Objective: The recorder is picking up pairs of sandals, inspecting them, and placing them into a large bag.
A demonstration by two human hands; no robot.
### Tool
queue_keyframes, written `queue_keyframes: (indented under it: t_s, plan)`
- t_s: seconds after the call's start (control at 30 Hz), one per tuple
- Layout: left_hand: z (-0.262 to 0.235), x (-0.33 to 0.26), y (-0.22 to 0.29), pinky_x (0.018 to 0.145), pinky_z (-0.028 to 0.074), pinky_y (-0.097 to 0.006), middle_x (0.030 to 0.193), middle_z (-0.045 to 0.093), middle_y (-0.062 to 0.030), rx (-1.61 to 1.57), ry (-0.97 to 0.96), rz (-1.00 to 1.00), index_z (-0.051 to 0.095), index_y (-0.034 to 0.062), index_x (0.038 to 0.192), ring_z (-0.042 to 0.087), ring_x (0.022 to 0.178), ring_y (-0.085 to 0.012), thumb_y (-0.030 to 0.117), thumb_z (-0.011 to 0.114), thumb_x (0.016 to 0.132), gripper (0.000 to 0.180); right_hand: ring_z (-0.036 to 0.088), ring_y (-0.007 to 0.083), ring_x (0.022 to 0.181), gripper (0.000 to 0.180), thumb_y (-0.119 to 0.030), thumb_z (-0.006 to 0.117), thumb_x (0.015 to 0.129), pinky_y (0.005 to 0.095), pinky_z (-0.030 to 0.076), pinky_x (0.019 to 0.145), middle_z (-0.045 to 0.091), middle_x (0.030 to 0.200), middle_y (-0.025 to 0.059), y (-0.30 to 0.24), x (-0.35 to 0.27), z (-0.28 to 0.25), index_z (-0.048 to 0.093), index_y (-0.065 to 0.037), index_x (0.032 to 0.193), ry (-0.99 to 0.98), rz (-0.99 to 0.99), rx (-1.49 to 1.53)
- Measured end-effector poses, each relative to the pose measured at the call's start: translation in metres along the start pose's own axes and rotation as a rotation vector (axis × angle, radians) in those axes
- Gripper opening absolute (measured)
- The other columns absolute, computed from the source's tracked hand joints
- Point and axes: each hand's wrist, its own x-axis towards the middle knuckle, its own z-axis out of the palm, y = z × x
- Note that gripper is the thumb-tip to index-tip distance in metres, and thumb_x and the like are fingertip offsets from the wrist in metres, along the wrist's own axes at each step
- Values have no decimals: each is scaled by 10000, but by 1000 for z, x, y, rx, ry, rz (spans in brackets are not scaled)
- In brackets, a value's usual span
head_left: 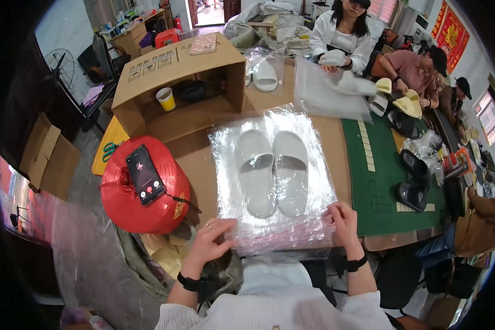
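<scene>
A pair of light grey slide slippers (290,190) lies side by side inside a clear plastic bag (225,165), flat on the table in front of me. The bag sits on a stack of similar shiny bags. At its near left corner, my left hand (210,242) holds the edge between thumb and fingers. My right hand (344,224) pinches the near right corner. The plastic along the near edge is wrinkled between both hands. Dark bands circle both my wrists.
Left stands a red twine roll (115,201) with a phone (144,175) on it, beside green scissors (109,150). Behind is a cardboard box (179,66) holding a yellow cup (165,99). Right, a green mat (374,192) bears black slippers (411,196). Several people work beyond.
</scene>
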Motion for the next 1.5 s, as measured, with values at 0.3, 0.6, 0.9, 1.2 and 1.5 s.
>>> queue_keyframes:
  t_s: [0.3,0.6,0.9,1.2,1.5]
  plan:
    - [31,31,-13,655,497,-370,738,689,-104,78,345,-121,710,36,781,653,701,-281,151,617,917,201,626,107,572,204,-182,658,945,261,446,530,639,615,61,-12,29,11,696,16,973,133,-17,-162]
    - [51,30,-33,520,430,-362,562,589,-135,149,356,-513,657,-14,726,580,495,-225,271,635,912,342,668,315,838,262,-201,712,851,406,510,709,688,893,116,-9,29,37,691,-75,1080,234,21,-730]
    - [40,29,-15,616,467,-366,763,689,-102,48,276,-569,680,16,820,628,671,-192,239,635,918,248,422,329,1380,434,-226,631,928,476,334,1143,498,1447,130,-38,6,98,569,-75,1330,-312,-780,-666]
    - [72,43,0,1160,269,-568,1600,291,-185,492,-45,92,447,90,1474,248,1467,-443,289,658,904,640,344,317,1449,584,-338,590,958,464,260,1195,402,1554,111,-23,2,108,451,-80,1463,-454,-643,-709]
    - [83,41,-19,1176,237,-557,1612,192,-256,439,-83,-32,388,71,1507,193,1474,-479,340,630,925,685,310,400,1455,760,-325,667,913,489,285,1178,312,1586,208,1,2,85,336,16,1507,-157,-361,-576]
